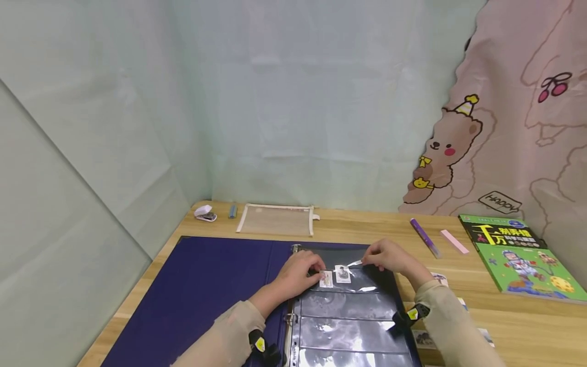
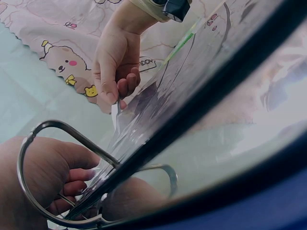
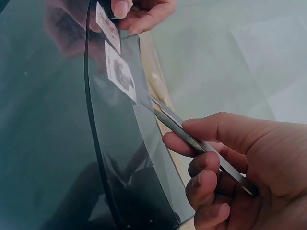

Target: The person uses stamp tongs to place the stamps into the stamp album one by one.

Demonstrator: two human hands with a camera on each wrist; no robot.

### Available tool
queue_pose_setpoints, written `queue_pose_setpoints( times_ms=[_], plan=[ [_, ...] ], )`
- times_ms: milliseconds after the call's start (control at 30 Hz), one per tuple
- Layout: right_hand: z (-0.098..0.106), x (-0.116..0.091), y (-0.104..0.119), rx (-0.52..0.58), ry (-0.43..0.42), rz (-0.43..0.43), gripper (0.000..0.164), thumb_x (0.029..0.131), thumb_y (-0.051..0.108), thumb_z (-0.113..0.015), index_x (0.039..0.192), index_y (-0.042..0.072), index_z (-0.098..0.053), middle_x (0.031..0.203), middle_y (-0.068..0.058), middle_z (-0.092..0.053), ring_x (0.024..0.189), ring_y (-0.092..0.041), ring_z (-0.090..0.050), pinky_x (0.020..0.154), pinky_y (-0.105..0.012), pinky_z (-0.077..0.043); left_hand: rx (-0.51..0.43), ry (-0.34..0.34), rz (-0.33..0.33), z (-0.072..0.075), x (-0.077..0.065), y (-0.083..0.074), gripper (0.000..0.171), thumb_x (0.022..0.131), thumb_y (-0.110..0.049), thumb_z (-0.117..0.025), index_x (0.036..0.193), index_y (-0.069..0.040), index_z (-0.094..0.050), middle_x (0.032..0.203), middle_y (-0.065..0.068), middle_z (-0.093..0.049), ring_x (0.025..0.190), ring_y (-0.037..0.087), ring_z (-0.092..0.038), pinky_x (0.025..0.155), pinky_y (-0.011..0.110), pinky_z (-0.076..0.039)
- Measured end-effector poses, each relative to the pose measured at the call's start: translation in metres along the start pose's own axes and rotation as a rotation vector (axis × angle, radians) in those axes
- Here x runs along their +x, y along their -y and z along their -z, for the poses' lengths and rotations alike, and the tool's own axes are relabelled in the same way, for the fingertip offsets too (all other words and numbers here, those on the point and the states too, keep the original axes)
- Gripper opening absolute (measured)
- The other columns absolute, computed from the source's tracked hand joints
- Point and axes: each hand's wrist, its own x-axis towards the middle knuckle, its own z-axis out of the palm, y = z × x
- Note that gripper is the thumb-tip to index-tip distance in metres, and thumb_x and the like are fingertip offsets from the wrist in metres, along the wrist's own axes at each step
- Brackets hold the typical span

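Note:
My right hand (image 1: 386, 256) holds metal tweezers (image 3: 184, 136) between thumb and fingers. Their tips reach the upper edge of a stamp (image 1: 342, 273) with a grey picture, in the top pocket row of a black stamp page (image 1: 341, 306). Left of it, a stamp with a reddish picture (image 1: 326, 279) lies in the same row. My left hand (image 1: 297, 272) pinches the clear pocket strip's edge beside that stamp, its thumb and fingers curled. The page sits on metal rings (image 2: 53, 123) in an open dark blue binder (image 1: 220, 290).
At the back lie a small white stapler (image 1: 205, 213), a blue-grey stick (image 1: 233, 211) and a mesh zip pouch (image 1: 276, 220). A purple pen (image 1: 424, 237), a pink strip (image 1: 454, 241) and a green book (image 1: 523, 257) are at right. Loose stamps (image 1: 424, 339) lie partly under my right forearm.

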Motion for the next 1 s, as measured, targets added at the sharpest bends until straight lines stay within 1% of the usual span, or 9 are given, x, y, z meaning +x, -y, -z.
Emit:
queue_pose_setpoints(
  times_ms=[100,167,267,367,500,633,867,1000],
  plan=[
    [0.0002,0.0007,-0.0002,-0.002,0.013,0.001,0.015,0.08,0.013,-0.061,0.078,0.001,-0.069,0.062,-0.007,-0.058,0.045,-0.005,-0.041,0.042,-0.018,-0.034,-0.005,0.004,0.007,0.0,0.0001,-0.0003,0.01,0.077,-0.026,-0.068,0.084,-0.022,-0.062,0.079,-0.009,-0.057,0.077,0.005,-0.049,0.076,0.025,-0.04],
    [0.0008,0.001,0.0002,-0.003,0.024,0.006,0.015,0.08,0.012,-0.061,0.079,0.0,-0.069,0.065,-0.009,-0.06,0.045,-0.005,-0.041,0.042,-0.018,-0.034,-0.006,0.005,0.009,0.0,0.0004,-0.0003,0.01,0.077,-0.025,-0.068,0.084,-0.022,-0.063,0.079,-0.009,-0.057,0.077,0.005,-0.049,0.075,0.024,-0.04],
    [0.0021,0.0013,0.0019,-0.011,0.041,0.018,0.014,0.08,0.011,-0.061,0.079,0.0,-0.069,0.061,-0.006,-0.055,0.046,-0.006,-0.041,0.042,-0.019,-0.035,-0.006,0.002,0.009,-0.0002,0.0005,0.0,0.01,0.077,-0.025,-0.068,0.084,-0.022,-0.063,0.078,-0.009,-0.057,0.076,0.005,-0.049,0.075,0.024,-0.04],
    [0.0028,0.0014,0.0041,-0.017,0.053,0.023,0.013,0.08,0.011,-0.061,0.078,0.0,-0.069,0.061,-0.004,-0.053,0.046,-0.006,-0.041,0.043,-0.019,-0.035,0.0,0.0,0.006,-0.0006,0.0004,0.0003,0.01,0.077,-0.025,-0.068,0.084,-0.022,-0.062,0.078,-0.009,-0.057,0.077,0.005,-0.049,0.075,0.024,-0.04],
    [0.0025,0.0022,0.0055,-0.027,0.07,0.031,0.011,0.079,0.01,-0.061,0.077,0.001,-0.068,0.064,-0.007,-0.057,0.046,-0.007,-0.041,0.042,-0.019,-0.036,0.0,-0.006,0.0,-0.001,-0.0001,0.0005,0.01,0.076,-0.025,-0.069,0.084,-0.022,-0.062,0.077,-0.009,-0.056,0.077,0.006,-0.049,0.075,0.024,-0.04],
    [0.0018,0.0041,0.0044,-0.034,0.086,0.038,0.011,0.079,0.011,-0.062,0.077,0.002,-0.068,0.063,-0.006,-0.055,0.045,-0.006,-0.041,0.042,-0.018,-0.036,0.0,-0.004,0.002,-0.0011,-0.0003,0.0004,0.01,0.077,-0.025,-0.068,0.084,-0.022,-0.062,0.078,-0.009,-0.056,0.077,0.005,-0.049,0.075,0.024,-0.04],
    [0.0029,0.0047,0.0058,-0.019,0.108,0.039,0.011,0.079,0.01,-0.062,0.078,0.002,-0.068,0.066,-0.009,-0.058,0.045,-0.006,-0.041,0.043,-0.018,-0.036,-0.004,-0.004,-0.001,0.0,-0.0008,0.0,0.01,0.077,-0.024,-0.068,0.084,-0.022,-0.062,0.078,-0.009,-0.057,0.076,0.005,-0.049,0.075,0.024,-0.04],
    [0.0039,0.0044,0.0066,-0.021,0.114,0.036,0.011,0.08,0.01,-0.062,0.078,0.002,-0.068,0.067,-0.008,-0.059,0.046,-0.005,-0.041,0.043,-0.018,-0.035,-0.004,0.003,0.002,-0.0004,-0.001,0.0003,0.01,0.077,-0.025,-0.068,0.085,-0.022,-0.062,0.079,-0.009,-0.057,0.076,0.005,-0.049,0.075,0.025,-0.04]
  ],
)
